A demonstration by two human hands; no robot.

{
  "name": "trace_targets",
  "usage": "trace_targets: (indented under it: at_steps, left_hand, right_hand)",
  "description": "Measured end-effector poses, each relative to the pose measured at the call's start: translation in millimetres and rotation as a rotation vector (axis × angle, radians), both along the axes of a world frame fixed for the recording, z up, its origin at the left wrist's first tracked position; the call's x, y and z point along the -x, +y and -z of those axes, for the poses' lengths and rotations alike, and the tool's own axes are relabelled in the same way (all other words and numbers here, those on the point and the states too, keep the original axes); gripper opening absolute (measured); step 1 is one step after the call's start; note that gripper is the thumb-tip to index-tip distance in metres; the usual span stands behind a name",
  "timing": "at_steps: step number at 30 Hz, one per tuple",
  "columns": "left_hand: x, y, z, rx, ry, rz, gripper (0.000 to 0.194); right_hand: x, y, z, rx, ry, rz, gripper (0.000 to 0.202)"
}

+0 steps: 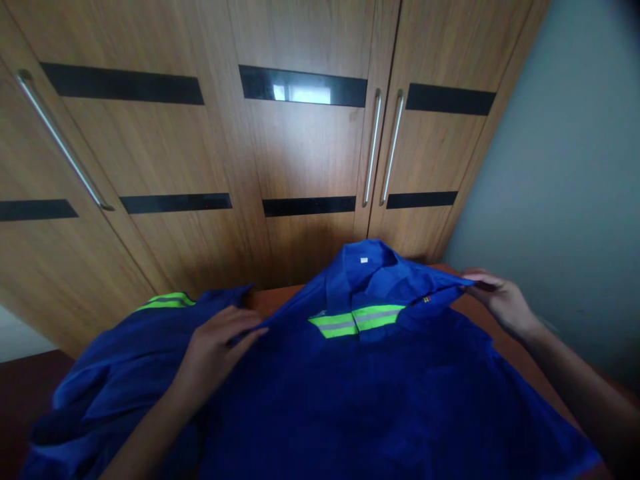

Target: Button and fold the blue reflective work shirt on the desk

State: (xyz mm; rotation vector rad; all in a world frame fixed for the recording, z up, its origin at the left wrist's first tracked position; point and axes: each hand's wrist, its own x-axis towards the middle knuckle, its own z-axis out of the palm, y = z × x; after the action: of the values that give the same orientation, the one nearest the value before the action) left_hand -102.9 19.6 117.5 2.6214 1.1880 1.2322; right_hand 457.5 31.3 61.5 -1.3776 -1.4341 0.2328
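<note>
A blue work jacket (370,387) is spread out in front of me, its collar pointing toward the wardrobe. Yellow-green strips with a grey band cross its chest, and a small white label shows inside the collar. My left hand (220,343) pinches the jacket at its left shoulder edge. At the opposite shoulder, my right hand (495,300) grips the fabric between thumb and fingers and pulls it taut. The jacket's lower part runs out of view at the bottom.
Another blue garment (135,360) with a yellow-green strip lies heaped at the left, beside my left forearm. An orange-brown surface (275,297) shows under the clothes. Behind it stands a wooden wardrobe (310,153) with long metal handles. A grey wall (560,200) is at the right.
</note>
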Motion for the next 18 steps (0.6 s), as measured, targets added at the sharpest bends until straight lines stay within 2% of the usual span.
trace_targets:
  at_steps: [4, 6, 8, 11, 15, 18]
  left_hand:
    - [13.9, -65.9, 30.5, 0.056, 0.227, 0.182, 0.016]
    - [17.5, -86.8, 50.1, 0.122, 0.333, 0.235, 0.020]
    - [18.4, -99.3, 66.5, 0.188, 0.403, 0.238, 0.025]
    - [15.9, -107.1, 78.3, 0.215, 0.425, 0.188, 0.029]
    - [10.5, -108.7, 77.1, 0.220, 0.424, 0.186, 0.025]
    - [9.1, -109.3, 76.0, 0.229, 0.414, 0.198, 0.022]
  right_hand:
    - [-17.9, -81.2, 34.7, 0.140, -0.080, -0.047, 0.022]
    - [-20.8, -109.1, 53.7, 0.238, -0.173, -0.081, 0.020]
    - [-19.0, -126.2, 66.3, 0.331, -0.257, -0.133, 0.019]
    - [-12.1, -135.2, 71.3, 0.402, -0.259, -0.129, 0.029]
    - [-5.0, -129.8, 69.8, 0.473, -0.091, 0.091, 0.045]
    - [-0.6, -122.1, 74.0, 0.520, -0.070, 0.217, 0.052]
